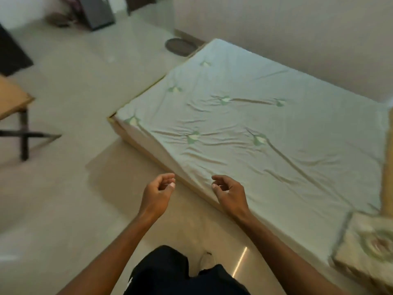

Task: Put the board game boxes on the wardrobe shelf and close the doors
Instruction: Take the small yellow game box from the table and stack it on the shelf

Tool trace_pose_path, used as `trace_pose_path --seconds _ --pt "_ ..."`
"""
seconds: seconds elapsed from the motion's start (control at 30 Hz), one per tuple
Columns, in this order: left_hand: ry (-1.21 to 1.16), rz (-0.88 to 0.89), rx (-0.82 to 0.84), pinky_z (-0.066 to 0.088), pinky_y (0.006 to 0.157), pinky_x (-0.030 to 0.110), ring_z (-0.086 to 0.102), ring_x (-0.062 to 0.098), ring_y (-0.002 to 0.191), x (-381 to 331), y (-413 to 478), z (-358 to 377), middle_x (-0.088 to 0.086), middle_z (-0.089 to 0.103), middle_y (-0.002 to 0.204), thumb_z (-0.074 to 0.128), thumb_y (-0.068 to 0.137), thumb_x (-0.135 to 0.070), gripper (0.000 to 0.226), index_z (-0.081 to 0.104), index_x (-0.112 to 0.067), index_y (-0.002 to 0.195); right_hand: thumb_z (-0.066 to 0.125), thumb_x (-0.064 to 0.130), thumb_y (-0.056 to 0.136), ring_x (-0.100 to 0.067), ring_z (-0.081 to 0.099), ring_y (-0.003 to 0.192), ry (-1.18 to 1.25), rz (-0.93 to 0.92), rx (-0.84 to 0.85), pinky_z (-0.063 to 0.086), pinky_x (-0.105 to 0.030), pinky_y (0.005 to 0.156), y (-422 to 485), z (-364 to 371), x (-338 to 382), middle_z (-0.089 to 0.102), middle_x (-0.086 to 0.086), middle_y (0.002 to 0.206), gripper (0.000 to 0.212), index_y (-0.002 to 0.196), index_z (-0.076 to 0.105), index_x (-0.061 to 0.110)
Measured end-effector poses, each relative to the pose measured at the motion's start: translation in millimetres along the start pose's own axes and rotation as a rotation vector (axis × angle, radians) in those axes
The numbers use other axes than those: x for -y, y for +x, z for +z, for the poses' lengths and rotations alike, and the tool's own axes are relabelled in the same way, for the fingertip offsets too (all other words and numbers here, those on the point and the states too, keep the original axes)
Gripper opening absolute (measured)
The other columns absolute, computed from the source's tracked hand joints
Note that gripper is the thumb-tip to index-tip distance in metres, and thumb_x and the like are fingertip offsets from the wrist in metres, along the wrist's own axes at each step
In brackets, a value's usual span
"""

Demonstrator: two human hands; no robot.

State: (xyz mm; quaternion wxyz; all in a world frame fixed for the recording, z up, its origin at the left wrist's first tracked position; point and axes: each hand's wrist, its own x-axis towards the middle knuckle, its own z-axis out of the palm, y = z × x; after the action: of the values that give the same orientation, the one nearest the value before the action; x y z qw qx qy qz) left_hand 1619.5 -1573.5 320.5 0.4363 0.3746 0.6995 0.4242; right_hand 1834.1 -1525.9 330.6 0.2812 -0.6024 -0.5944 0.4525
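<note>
Holding nothing, the left hand (158,193) and the right hand (228,193) are kept side by side at waist height, each loosely curled with the fingers half bent and the thumb near the fingertips, and no object is gripped by either. No board game box is seen near the hands or anywhere else in view, and neither the wardrobe nor its doors are shown, so it cannot be told whether any box has been shelved; by this view alone the whole task is judged to be left, or else a turn toward the wardrobe is in hand. Just beyond the right hand the near edge of the bed (244,133) is met, its wooden frame running ahead and to the left. Beyond and to the left of the left hand a broad stretch of bare floor (70,188) is left open for walking. Far off to the left, the corner of a table (12,99) juts in and should be given room.
</note>
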Motion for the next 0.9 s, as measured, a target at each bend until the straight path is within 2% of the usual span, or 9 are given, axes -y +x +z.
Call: trace_pose_path --seconds 0.17,0.3,0.47,0.63,0.8,0.9 --pt "-0.075 -0.078 -0.235 0.052 0.083 0.022 0.065 0.007 0.097 18.4 72.7 -85.8 -0.007 0.07 0.103 0.061 0.091 -0.012 0.026 0.066 -0.022 0.114 0.064 0.014 0.087 0.0 0.064 0.077 -0.105 -0.121 0.213 0.046 -0.007 0.066 102.8 97.7 50.1 0.071 0.009 0.094 0.022 0.108 0.069 0.021" --pt "-0.13 -0.105 -0.395 0.051 0.077 0.018 0.066 0.008 0.093 32.7 153.5 -188.3 -0.008 0.071 0.1 0.062 0.09 -0.011 0.023 0.067 -0.024 0.108 0.065 0.016 0.087 0.0 0.065 0.078 -0.153 -0.215 0.351 0.049 -0.01 0.067 190.7 211.1 115.9 0.07 0.011 0.092 0.022 0.107 0.069 0.023" --pt "-0.153 -0.106 -0.515 0.05 0.068 0.009 0.064 0.011 0.082 29.5 232.0 -289.8 -0.007 0.071 0.094 0.063 0.088 -0.006 0.021 0.068 -0.022 0.101 0.066 0.019 0.087 0.003 0.062 0.078 -0.121 -0.28 0.426 0.048 -0.008 0.067 262.2 310.3 200.2 0.07 0.011 0.092 0.023 0.109 0.068 0.024" --pt "-0.18 -0.112 -0.628 0.049 0.074 0.018 0.065 0.011 0.085 26.1 303.9 -385.8 -0.005 0.072 0.096 0.063 0.087 -0.007 0.022 0.067 -0.023 0.102 0.064 0.027 0.086 0.002 0.063 0.08 -0.144 -0.334 0.525 0.052 -0.016 0.072 334.1 410.7 273.4 0.07 0.013 0.092 0.024 0.11 0.067 0.031" --pt "-0.181 -0.141 -0.722 0.05 0.078 0.019 0.066 0.011 0.089 35.7 389.3 -474.6 -0.004 0.072 0.1 0.063 0.087 -0.007 0.022 0.068 -0.018 0.106 0.063 0.019 0.088 0.007 0.062 0.08 -0.132 -0.361 0.634 0.046 -0.004 0.066 414.4 517.8 334.9 0.07 0.009 0.093 0.024 0.111 0.068 0.024" --pt "-0.166 -0.157 -0.769 0.051 0.081 0.021 0.066 0.011 0.091 38.6 445.8 -528.3 -0.004 0.071 0.1 0.063 0.088 -0.008 0.021 0.068 -0.018 0.105 0.063 0.021 0.088 0.003 0.064 0.079 -0.131 -0.388 0.692 0.05 -0.012 0.068 466.1 580.8 370.0 0.071 0.01 0.091 0.023 0.109 0.067 0.026"
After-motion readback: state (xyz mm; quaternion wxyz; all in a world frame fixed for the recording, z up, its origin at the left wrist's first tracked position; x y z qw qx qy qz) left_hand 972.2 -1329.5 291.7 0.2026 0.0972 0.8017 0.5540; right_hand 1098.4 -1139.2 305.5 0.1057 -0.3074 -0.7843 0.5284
